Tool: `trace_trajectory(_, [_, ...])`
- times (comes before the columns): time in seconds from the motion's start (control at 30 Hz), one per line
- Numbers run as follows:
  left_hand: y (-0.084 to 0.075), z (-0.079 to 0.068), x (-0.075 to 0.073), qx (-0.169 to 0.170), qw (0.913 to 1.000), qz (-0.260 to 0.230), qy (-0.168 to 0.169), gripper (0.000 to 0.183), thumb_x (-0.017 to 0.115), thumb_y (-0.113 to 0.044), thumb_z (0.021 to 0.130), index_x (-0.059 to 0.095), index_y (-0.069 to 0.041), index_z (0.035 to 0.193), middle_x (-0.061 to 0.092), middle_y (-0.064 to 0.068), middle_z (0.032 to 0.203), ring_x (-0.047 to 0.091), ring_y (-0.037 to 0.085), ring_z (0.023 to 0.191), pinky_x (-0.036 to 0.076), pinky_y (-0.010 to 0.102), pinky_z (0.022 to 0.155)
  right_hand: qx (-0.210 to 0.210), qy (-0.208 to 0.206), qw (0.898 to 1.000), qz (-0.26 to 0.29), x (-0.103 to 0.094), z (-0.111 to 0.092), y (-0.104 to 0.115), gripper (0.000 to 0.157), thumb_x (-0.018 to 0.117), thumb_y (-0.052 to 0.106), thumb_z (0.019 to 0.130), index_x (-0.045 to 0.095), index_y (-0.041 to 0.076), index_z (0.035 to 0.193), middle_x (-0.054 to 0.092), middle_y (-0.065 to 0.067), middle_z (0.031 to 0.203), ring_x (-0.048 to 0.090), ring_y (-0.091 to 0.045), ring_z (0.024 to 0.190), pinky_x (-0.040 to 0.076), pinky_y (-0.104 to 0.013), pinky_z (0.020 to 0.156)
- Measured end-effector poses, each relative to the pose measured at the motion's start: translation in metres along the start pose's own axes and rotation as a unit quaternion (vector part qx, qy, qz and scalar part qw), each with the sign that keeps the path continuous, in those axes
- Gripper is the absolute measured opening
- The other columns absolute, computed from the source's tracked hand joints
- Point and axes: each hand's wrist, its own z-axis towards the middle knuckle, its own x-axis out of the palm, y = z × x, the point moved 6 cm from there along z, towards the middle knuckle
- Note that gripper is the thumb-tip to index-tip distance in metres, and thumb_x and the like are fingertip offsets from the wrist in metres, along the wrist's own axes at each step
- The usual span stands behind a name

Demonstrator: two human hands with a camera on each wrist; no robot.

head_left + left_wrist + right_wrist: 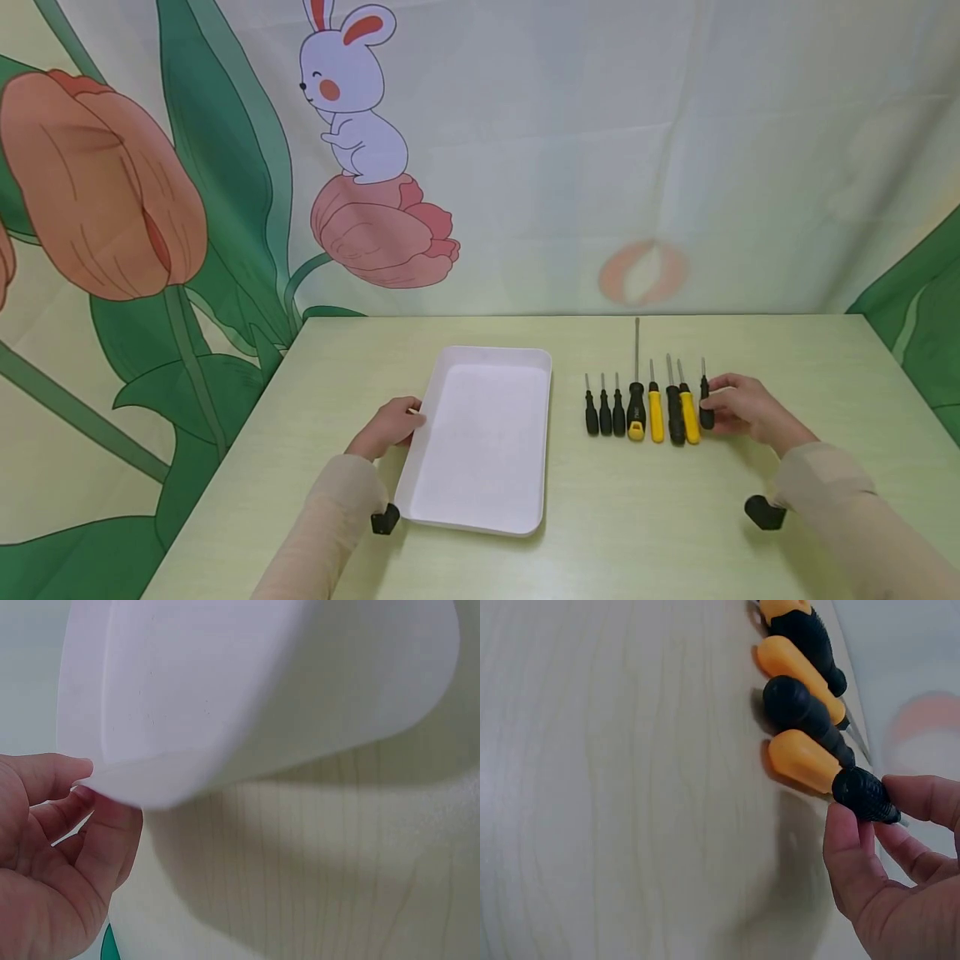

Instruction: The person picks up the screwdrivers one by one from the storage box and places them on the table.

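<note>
On the left, my left hand (392, 427) pinches the long side rim of a white rectangular tray (480, 433). In the left wrist view the thumb and fingers of the left hand (67, 847) hold that rim (135, 796). My right hand (750, 408) pinches a small black-handled screwdriver (706, 404) at the right end of a row. The right wrist view shows its ribbed black handle (864, 793) between thumb and fingers, beside a yellow-handled screwdriver (802, 761). Whether it touches the table is hard to tell.
Several screwdrivers lie side by side, tips away from me: small black ones (604, 417), a long black-and-yellow one (636, 412), yellow ones (656, 417) and a larger black one (676, 417). A printed cloth (525, 167) hangs behind the pale wooden table (637, 525).
</note>
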Motion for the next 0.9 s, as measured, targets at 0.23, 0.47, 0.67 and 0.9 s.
trace_trajectory(0.23, [0.003,0.004,0.0,0.012,0.9999,-0.006,0.008,0.026,0.047,-0.014,0.088,0.053,0.0,0.109,0.059,0.015,0.096,0.06,0.02,0.071,0.049,0.032,0.062,0.019,-0.006,1.0,-0.02,0.001,0.004,-0.009,0.044,0.053,0.007,0.082,0.033,-0.007,0.118,0.051,0.001,0.077,0.051,-0.011,0.064,0.05,-0.025,0.058])
trace_trajectory(0.47, [-0.005,-0.006,-0.001,-0.005,1.0,0.004,-0.006,0.026,0.044,-0.01,0.089,0.051,0.002,0.111,0.058,0.017,0.099,0.059,0.017,0.069,0.049,0.03,0.062,0.023,-0.031,0.998,-0.059,0.002,0.008,-0.01,0.046,0.052,0.007,0.081,0.033,-0.008,0.121,0.05,-0.004,0.081,0.05,-0.012,0.062,0.049,-0.026,0.057])
trace_trajectory(0.67, [-0.003,-0.004,0.0,-0.003,1.0,0.002,-0.005,0.027,0.045,-0.01,0.088,0.051,0.002,0.111,0.058,0.017,0.1,0.059,0.018,0.071,0.049,0.03,0.064,0.018,-0.052,0.995,-0.084,0.005,0.009,-0.008,0.042,0.051,0.004,0.08,0.036,-0.009,0.117,0.047,-0.013,0.091,0.049,-0.016,0.066,0.049,-0.028,0.057])
trace_trajectory(0.9, [-0.003,-0.003,-0.001,-0.001,1.0,-0.003,-0.007,0.028,0.045,-0.01,0.088,0.051,0.003,0.112,0.058,0.018,0.101,0.059,0.018,0.073,0.049,0.031,0.064,0.025,-0.067,0.99,-0.122,0.007,0.011,-0.007,0.046,0.053,0.003,0.078,0.037,-0.012,0.118,0.045,-0.024,0.102,0.051,-0.019,0.07,0.049,-0.028,0.057])
